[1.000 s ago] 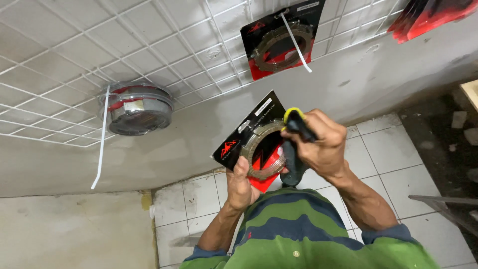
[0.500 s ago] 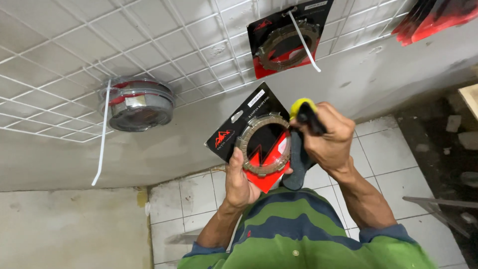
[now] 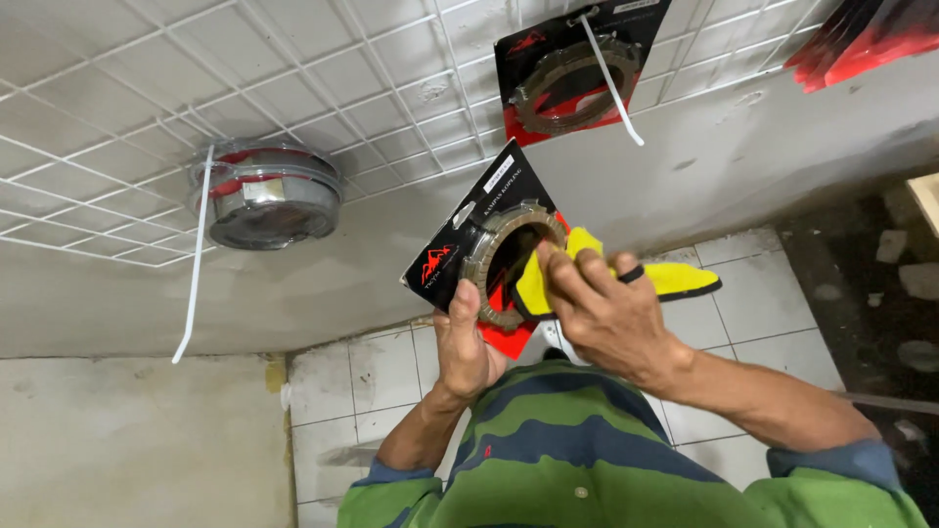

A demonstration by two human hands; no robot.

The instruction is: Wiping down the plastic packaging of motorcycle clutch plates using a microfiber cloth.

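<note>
Below the white wire grid (image 3: 293, 68) on the wall, I hold a carded pack (image 3: 489, 240) up in front of me, black and red with a ring-shaped friction plate sealed on its face. My left hand (image 3: 465, 347) grips the pack's lower edge, thumb pressed on the front of the card. My right hand (image 3: 602, 313) is closed on a yellow cloth with black trim (image 3: 675, 279), pressing it against the ring's right side. Up on the grid, above the pack I hold, a second matching pack (image 3: 572, 64) hangs with a white zip tie (image 3: 611, 73) across it. To the left on the grid sits a round clear-packed part (image 3: 266, 196), another white tie trailing down beside it. Under the grid, pale floor tiles (image 3: 743, 332) show past my green-and-blue striped shirt (image 3: 587, 460).
</note>
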